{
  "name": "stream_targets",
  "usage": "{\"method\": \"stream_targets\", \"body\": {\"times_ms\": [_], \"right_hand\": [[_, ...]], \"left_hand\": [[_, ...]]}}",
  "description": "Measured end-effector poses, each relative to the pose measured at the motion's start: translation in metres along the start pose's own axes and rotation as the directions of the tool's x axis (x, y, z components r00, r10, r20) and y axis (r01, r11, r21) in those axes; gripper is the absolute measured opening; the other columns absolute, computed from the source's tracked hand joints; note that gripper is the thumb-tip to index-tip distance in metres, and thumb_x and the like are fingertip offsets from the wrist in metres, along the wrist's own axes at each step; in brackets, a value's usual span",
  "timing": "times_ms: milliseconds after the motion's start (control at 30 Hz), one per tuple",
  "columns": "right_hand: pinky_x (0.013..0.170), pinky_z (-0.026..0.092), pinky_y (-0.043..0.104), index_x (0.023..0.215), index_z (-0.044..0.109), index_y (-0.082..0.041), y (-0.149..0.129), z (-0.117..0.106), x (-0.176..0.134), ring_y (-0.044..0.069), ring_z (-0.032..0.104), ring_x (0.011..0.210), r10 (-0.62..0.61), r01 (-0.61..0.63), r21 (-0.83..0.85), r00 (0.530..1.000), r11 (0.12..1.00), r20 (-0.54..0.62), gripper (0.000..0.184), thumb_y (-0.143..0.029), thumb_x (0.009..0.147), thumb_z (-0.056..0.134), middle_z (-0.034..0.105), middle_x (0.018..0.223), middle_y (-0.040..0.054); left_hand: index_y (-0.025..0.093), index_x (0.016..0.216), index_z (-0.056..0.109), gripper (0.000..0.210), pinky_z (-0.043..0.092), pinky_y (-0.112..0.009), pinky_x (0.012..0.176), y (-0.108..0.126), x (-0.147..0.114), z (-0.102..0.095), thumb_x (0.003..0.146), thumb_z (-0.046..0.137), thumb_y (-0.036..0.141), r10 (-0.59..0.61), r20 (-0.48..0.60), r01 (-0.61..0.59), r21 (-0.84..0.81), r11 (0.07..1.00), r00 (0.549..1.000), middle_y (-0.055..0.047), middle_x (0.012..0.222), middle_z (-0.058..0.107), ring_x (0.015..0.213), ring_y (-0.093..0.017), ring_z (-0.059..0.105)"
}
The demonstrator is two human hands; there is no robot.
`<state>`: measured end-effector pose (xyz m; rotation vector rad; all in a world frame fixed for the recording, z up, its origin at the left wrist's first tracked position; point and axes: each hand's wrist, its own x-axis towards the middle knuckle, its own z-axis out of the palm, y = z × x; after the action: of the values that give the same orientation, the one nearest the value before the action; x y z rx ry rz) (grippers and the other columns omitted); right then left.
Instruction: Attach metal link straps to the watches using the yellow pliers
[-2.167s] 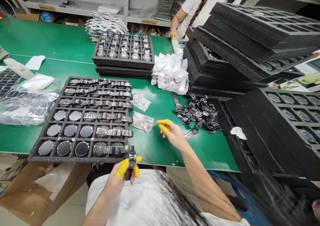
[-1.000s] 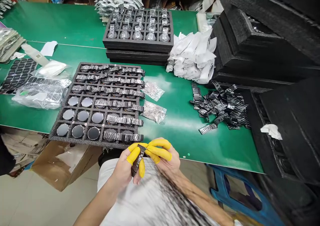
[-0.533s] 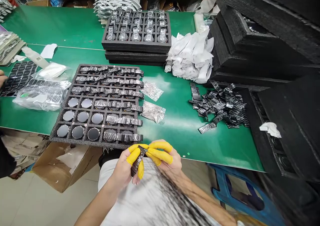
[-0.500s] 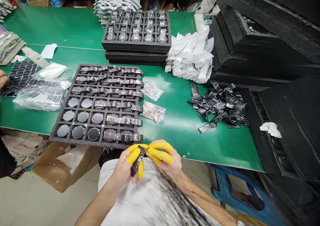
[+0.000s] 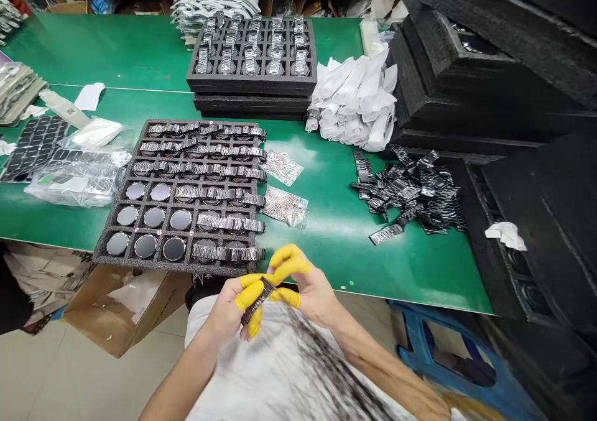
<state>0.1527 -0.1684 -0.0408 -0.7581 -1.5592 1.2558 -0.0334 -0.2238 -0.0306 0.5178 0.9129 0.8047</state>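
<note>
2 bags (image 5: 284,206) and 1 tray (image 5: 140,263) lie beyond the left hand (image 5: 227,309), pinching a band (image 5: 257,300), and the right hand (image 5: 313,289), grip unclear.

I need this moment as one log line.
left hand: holds black strap; right hand: at its upper end; foam tray: beyond left hand

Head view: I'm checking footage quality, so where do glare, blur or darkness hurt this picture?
Head view, center: pale glare washes the green tabletop beside the clear bags; head view, bottom: the hair strands smear into blur; head view, right: the foam stack sinks toward black; head view, near the left hand: the black strap reads fairly clearly, with small highlights.
</note>
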Motion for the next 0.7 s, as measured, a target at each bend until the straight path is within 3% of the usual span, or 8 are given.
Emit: {"method": "stream_targets", "body": {"times_ms": [133,233,367,467,533,633,700], "right_hand": [[0.076,0.061,0.030,0.109,0.070,-0.023,-0.005,-0.003,0.009,0.018,0.068,0.093,0.088,-0.114,0.157,0.982,0.981,0.165,0.044,-0.058,0.086,0.083,0.067,0.104,0.0059],[0.087,0.061,0.035,0.121,0.074,-0.025,-0.005,-0.006,0.010,0.022,0.069,0.109,0.022,-0.049,0.111,0.973,0.993,0.229,0.046,-0.059,0.090,0.078,0.071,0.118,0.0105],[0.097,0.061,0.040,0.120,0.078,-0.027,-0.007,-0.009,0.010,0.025,0.067,0.121,-0.063,0.040,0.080,0.948,0.996,0.313,0.039,-0.058,0.100,0.066,0.072,0.125,0.0125],[0.101,0.060,0.044,0.123,0.077,-0.029,-0.011,-0.012,0.013,0.026,0.066,0.125,-0.133,0.117,0.070,0.941,0.991,0.310,0.040,-0.058,0.100,0.066,0.072,0.128,0.0127],[0.104,0.058,0.047,0.116,0.079,-0.030,-0.013,-0.014,0.014,0.028,0.065,0.130,-0.171,0.159,0.063,0.937,0.985,0.305,0.034,-0.056,0.101,0.065,0.072,0.131,0.0125],[0.103,0.059,0.052,0.097,0.080,-0.033,-0.016,-0.015,0.010,0.030,0.069,0.124,-0.206,0.186,0.097,0.939,0.978,0.275,0.025,-0.050,0.103,0.063,0.078,0.116,0.0078],[0.098,0.060,0.057,0.094,0.077,-0.036,-0.019,-0.016,0.004,0.031,0.076,0.107,-0.196,0.155,0.187,0.954,0.970,0.226,0.021,-0.050,0.102,0.064,0.080,0.092,0.0047]], "left_hand": [[0.008,0.125,0.078,0.062,0.029,-0.016,0.026,-0.005,0.001,-0.004,0.092,0.072,0.060,-0.040,0.100,0.041,-0.015,0.999,0.994,0.002,0.039,0.057,0.022,-0.009,0.040],[0.007,0.120,0.079,0.060,0.028,-0.017,0.027,-0.005,0.000,-0.005,0.091,0.070,0.059,-0.057,0.133,0.063,-0.042,0.997,0.990,0.002,0.038,0.055,0.022,-0.008,0.037],[0.008,0.095,0.082,0.050,0.025,-0.019,0.030,0.001,-0.002,-0.001,0.081,0.075,0.055,-0.069,0.208,0.095,-0.115,0.989,0.976,-0.001,0.039,0.054,0.026,-0.009,0.036],[0.009,0.082,0.079,0.042,0.021,-0.020,0.031,0.004,-0.001,0.002,0.076,0.075,0.051,-0.084,0.240,0.107,-0.083,0.991,0.967,-0.003,0.042,0.056,0.027,-0.008,0.034],[0.010,0.081,0.079,0.040,0.023,-0.021,0.032,0.008,-0.002,0.005,0.075,0.075,0.050,-0.097,0.244,0.114,-0.056,0.992,0.965,-0.003,0.045,0.058,0.028,-0.007,0.032],[0.012,0.090,0.082,0.038,0.042,-0.027,0.043,0.025,-0.008,0.009,0.077,0.075,0.047,-0.089,0.314,0.058,0.107,0.993,0.945,-0.007,0.061,0.069,0.041,-0.015,0.053],[0.015,0.106,0.083,0.035,0.057,-0.038,0.068,0.048,-0.016,0.007,0.085,0.072,0.041,-0.020,0.394,-0.142,0.378,0.915,0.919,-0.012,0.086,0.079,0.073,-0.027,0.072]]}}
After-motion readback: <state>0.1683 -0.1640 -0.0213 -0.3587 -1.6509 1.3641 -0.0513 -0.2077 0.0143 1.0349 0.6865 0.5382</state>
